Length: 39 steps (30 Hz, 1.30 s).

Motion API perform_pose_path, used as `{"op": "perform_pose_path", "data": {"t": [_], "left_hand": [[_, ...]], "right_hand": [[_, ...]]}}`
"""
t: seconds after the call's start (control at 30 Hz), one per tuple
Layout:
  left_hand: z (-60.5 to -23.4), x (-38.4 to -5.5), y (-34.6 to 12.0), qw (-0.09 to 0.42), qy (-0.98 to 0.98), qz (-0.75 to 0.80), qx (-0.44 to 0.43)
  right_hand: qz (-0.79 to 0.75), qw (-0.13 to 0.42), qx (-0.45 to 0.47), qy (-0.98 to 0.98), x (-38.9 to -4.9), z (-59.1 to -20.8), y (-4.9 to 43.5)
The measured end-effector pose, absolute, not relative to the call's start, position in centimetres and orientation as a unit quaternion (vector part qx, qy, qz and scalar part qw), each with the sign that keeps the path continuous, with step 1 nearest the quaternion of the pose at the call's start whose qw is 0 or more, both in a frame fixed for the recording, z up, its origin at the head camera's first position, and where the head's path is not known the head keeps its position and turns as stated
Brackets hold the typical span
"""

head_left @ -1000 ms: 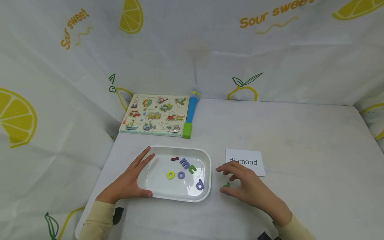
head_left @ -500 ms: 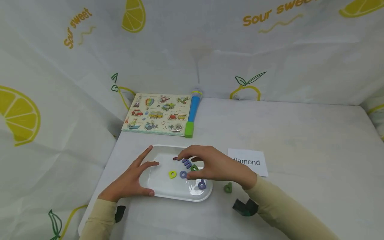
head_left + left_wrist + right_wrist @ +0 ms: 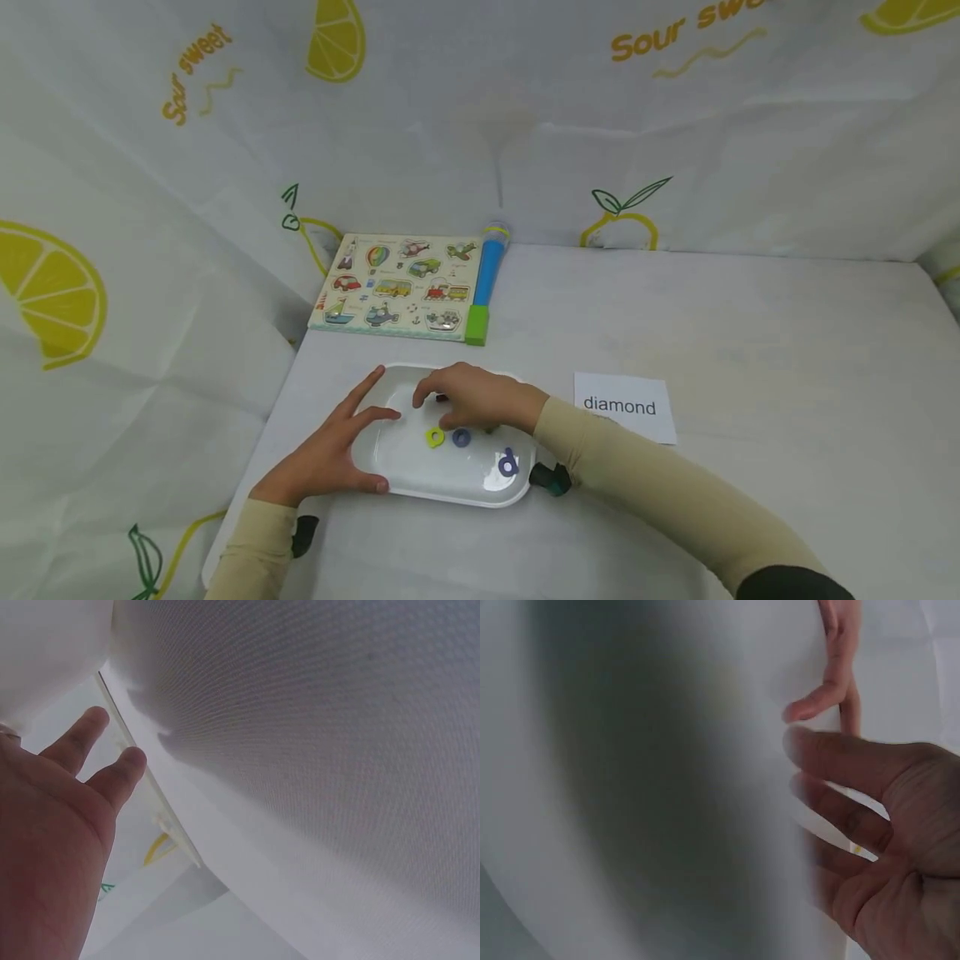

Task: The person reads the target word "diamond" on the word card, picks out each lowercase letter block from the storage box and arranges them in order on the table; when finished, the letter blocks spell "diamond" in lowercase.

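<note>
A white tray [image 3: 420, 487] holds small plastic letters. My left hand [image 3: 318, 454] spans its left end, with the thumb at the near rim and fingers spread towards the far rim. Over the tray's middle, my right hand [image 3: 472, 396] has its thumb and fingers apart, nothing visible between them. Just below it lie a yellow letter [image 3: 435, 437] and a purple ring-shaped letter [image 3: 461, 437]. Farther right is a purple letter d [image 3: 507, 462]. A dark red bar-shaped piece [image 3: 442, 398] shows partly beside the right fingers. That hand hides other letters.
Behind the tray lies a vehicle picture puzzle board [image 3: 397, 287], with a blue and green toy microphone [image 3: 486, 283] along its right edge. A white card reading "diamond" [image 3: 622, 407] lies right of the tray, its near edge partly behind the right sleeve [image 3: 637, 467].
My right hand has moved left from beside the card to over the tray. Its forearm now covers the spot of the green letter on the table. My left hand stays at the tray.
</note>
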<state>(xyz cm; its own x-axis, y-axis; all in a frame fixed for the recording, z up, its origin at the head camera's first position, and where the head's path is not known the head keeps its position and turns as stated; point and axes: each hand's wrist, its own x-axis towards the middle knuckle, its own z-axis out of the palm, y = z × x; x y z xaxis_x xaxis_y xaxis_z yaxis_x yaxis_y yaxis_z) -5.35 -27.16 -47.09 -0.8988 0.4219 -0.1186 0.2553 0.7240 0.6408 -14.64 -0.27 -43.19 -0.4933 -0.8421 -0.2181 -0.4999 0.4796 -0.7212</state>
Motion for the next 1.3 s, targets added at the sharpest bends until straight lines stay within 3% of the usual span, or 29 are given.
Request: {"op": "perform_pose_path", "data": {"t": [0.37, 0.7, 0.8, 1.03, 1.3], "left_hand": [[-46.8, -5.2, -27.0, 0.118, 0.916, 0.329, 0.197], [-46.9, -5.3, -27.2, 0.115, 0.914, 0.327, 0.209], [-46.9, -5.2, -27.2, 0.113, 0.914, 0.326, 0.214], [-46.9, -5.2, -27.1, 0.116, 0.913, 0.332, 0.205], [-46.9, -5.2, -27.0, 0.122, 0.915, 0.333, 0.195]], "right_hand": [[-0.26, 0.222, -0.427, 0.837, -14.0, -45.6, -0.8], [-0.182, 0.111, -0.479, 0.851, -13.4, -46.6, -1.1], [-0.192, 0.117, -0.483, 0.846, -13.3, -46.4, -1.1], [-0.267, 0.193, -0.451, 0.83, -12.7, -44.7, 0.1], [-0.353, 0.185, -0.469, 0.788, -12.1, -41.1, 4.8]]}}
